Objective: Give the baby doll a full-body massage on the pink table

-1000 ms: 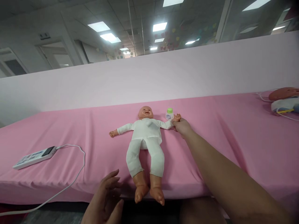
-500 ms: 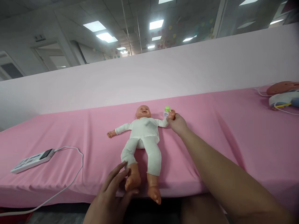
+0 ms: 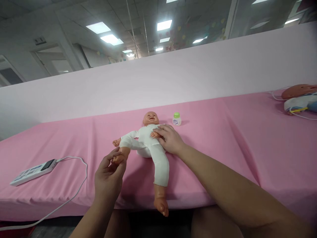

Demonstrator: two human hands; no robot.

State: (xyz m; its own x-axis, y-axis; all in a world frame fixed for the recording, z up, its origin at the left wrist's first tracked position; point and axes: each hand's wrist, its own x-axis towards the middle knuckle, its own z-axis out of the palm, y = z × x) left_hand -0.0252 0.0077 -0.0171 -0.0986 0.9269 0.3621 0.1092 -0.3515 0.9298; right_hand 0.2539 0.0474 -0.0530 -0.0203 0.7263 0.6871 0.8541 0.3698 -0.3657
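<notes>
A baby doll [image 3: 150, 138] in a white cloth suit lies on its back on the pink sheet [image 3: 203, 132], its head toward the wall. My left hand [image 3: 109, 172] grips the doll's foot on the left, with that leg raised and turned out to the left. My right hand [image 3: 169, 138] holds the doll's arm on the right, folded across the chest, and the doll's small hand shows at my fingertips. The doll's other leg lies straight toward the near edge. Beyond my right hand stands a small bottle [image 3: 176, 119] with a green cap.
At the left lies a white power strip [image 3: 34, 172] with its cable [image 3: 81, 185] running over the near edge. Another doll [image 3: 300, 97] with thin tubes lies at the far right. A white low wall [image 3: 148, 82] stands behind.
The doll's leg in my left hand has been lifted up and to the left. My right hand has brought the doll's arm inward onto its chest, uncovering the bottle.
</notes>
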